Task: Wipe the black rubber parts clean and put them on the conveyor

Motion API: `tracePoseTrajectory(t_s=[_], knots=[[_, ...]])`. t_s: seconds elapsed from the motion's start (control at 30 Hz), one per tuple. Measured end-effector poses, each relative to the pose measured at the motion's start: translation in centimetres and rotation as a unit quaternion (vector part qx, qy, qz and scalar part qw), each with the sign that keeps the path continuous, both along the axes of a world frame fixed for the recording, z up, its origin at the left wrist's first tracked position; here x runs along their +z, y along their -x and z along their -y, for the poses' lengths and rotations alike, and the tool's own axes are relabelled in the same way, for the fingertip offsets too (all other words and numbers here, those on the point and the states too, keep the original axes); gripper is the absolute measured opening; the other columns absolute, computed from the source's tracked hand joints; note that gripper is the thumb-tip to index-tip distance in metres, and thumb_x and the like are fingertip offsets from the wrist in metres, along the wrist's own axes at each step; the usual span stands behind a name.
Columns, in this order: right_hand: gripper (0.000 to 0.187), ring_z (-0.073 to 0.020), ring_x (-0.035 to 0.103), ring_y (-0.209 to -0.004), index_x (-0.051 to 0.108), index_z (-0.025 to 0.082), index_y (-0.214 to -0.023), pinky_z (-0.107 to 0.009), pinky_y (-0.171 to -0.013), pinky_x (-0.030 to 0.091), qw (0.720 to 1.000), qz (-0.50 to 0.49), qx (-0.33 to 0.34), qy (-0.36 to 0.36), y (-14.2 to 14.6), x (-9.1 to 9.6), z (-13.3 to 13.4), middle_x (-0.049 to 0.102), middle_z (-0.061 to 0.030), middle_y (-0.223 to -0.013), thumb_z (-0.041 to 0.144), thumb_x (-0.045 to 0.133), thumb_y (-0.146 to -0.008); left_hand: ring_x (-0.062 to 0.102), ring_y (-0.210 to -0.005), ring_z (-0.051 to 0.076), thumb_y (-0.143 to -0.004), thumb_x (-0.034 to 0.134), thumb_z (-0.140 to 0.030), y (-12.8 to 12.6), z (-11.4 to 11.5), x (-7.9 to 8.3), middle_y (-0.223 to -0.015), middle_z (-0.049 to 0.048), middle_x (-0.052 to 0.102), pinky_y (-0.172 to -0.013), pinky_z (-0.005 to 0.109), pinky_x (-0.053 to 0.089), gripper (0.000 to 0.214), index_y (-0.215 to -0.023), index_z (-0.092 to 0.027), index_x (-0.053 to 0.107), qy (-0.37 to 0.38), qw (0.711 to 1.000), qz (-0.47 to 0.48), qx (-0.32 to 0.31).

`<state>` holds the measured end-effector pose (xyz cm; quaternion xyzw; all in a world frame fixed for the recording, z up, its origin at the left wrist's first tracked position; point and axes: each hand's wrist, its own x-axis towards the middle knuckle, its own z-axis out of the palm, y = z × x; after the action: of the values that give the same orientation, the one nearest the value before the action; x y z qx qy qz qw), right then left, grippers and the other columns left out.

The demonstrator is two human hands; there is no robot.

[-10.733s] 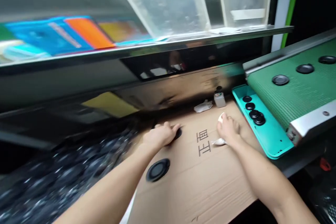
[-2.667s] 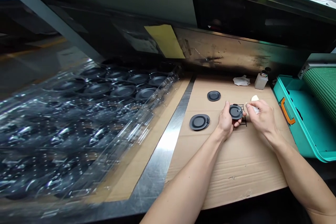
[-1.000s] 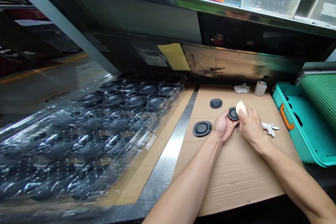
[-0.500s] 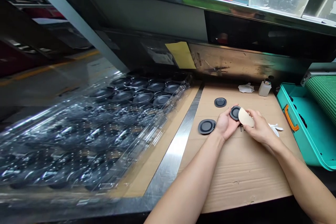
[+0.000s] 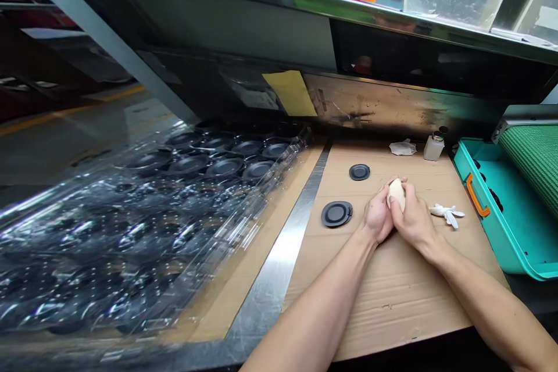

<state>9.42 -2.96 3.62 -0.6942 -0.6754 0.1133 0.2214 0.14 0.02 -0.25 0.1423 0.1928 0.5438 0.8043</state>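
Observation:
My right hand (image 5: 415, 220) grips a cream-coloured round pad (image 5: 396, 190), thumb on its near face. Pressed against it from the other side is my left hand (image 5: 377, 216), fingers curled around. The small black round plastic part that the left hand held a moment ago is hidden behind the pad and fingers. Two similar black parts lie on the cardboard left of my hands: a smaller black part (image 5: 360, 172) farther back and a larger black part (image 5: 337, 214) nearer. A crumpled white glove (image 5: 447, 214) rests to the right of my right hand.
Clear plastic trays (image 5: 235, 226) with black round parts fill the left side. At the back stand a small bottle (image 5: 434, 146) and a crumpled white tissue (image 5: 403, 147). A teal bin (image 5: 514, 244) with an orange handle sits right, by a green conveyor belt (image 5: 532, 154).
My right hand has brought the pad left and turned it over the black part in my left hand, which is now covered. The hands are closer together; the view has shifted slightly.

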Motion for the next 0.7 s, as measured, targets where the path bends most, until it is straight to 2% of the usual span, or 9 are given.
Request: tracePoseTrajectory(t_s=[0.1, 0.23, 0.33, 0.47, 0.57, 0.7], knots=[[0.04, -0.0298, 0.071, -0.089, 0.044, 0.016, -0.134, -0.034, -0.075, 0.047, 0.999, 0.019, -0.042, 0.018, 0.3, 0.3, 0.0, 0.074, -0.0143, -0.104, 0.037, 0.039, -0.1, 0.064, -0.121, 0.021, -0.102, 0.044, -0.022, 0.0, -0.3, -0.3, -0.124, 0.0094, 0.072, -0.109, 0.036, 0.049, 0.031, -0.119, -0.018, 0.069, -0.008, 1.0, -0.001, 0.02], [0.037, -0.0296, 0.071, -0.086, 0.045, 0.018, -0.13, -0.033, -0.07, 0.045, 0.998, 0.042, -0.015, 0.043, 0.3, 0.5, -0.2, 0.074, -0.0132, -0.103, 0.038, 0.04, -0.1, 0.064, -0.12, 0.02, -0.102, 0.045, -0.021, -0.1, -0.4, -0.5, -0.121, 0.0085, 0.072, -0.108, 0.033, 0.049, 0.028, -0.112, -0.018, 0.071, -0.002, 0.999, -0.028, 0.036], [0.034, -0.0295, 0.07, -0.087, 0.046, 0.017, -0.127, -0.033, -0.071, 0.045, 0.997, 0.054, -0.034, 0.038, 0.2, 0.4, -0.4, 0.073, -0.0137, -0.103, 0.037, 0.037, -0.101, 0.063, -0.122, 0.019, -0.103, 0.044, -0.021, -0.1, -0.3, -0.4, -0.119, 0.0073, 0.072, -0.107, 0.034, 0.05, 0.028, -0.11, -0.019, 0.071, -0.021, 0.999, -0.026, 0.037], [0.034, -0.0283, 0.07, -0.088, 0.047, 0.019, -0.129, -0.033, -0.072, 0.045, 0.995, 0.087, 0.017, 0.036, -0.4, 0.2, -0.6, 0.073, -0.0125, -0.106, 0.037, 0.038, -0.101, 0.062, -0.124, 0.019, -0.102, 0.044, -0.02, 0.1, -0.3, -0.3, -0.122, 0.0086, 0.071, -0.107, 0.031, 0.049, 0.027, -0.106, -0.018, 0.071, -0.018, 0.998, -0.048, 0.046], [0.033, -0.0286, 0.07, -0.087, 0.049, 0.019, -0.128, -0.033, -0.072, 0.045, 0.994, 0.103, -0.008, 0.032, -1.0, 0.0, -0.7, 0.073, -0.0129, -0.107, 0.034, 0.035, -0.101, 0.061, -0.126, 0.02, -0.101, 0.047, -0.021, 0.4, -0.4, -0.2, -0.124, 0.0086, 0.071, -0.106, 0.035, 0.051, 0.024, -0.107, -0.019, 0.07, -0.023, 0.998, -0.049, 0.045], [0.038, -0.0283, 0.07, -0.089, 0.047, 0.021, -0.135, -0.033, -0.073, 0.046, 0.994, 0.093, 0.037, 0.031, -1.5, -0.3, -0.8, 0.073, -0.0112, -0.109, 0.038, 0.039, -0.101, 0.063, -0.123, 0.021, -0.102, 0.045, -0.021, 0.7, -0.7, -0.1, -0.121, 0.0102, 0.071, -0.105, 0.037, 0.053, 0.026, -0.104, -0.018, 0.071, -0.006, 0.999, -0.039, 0.032]])
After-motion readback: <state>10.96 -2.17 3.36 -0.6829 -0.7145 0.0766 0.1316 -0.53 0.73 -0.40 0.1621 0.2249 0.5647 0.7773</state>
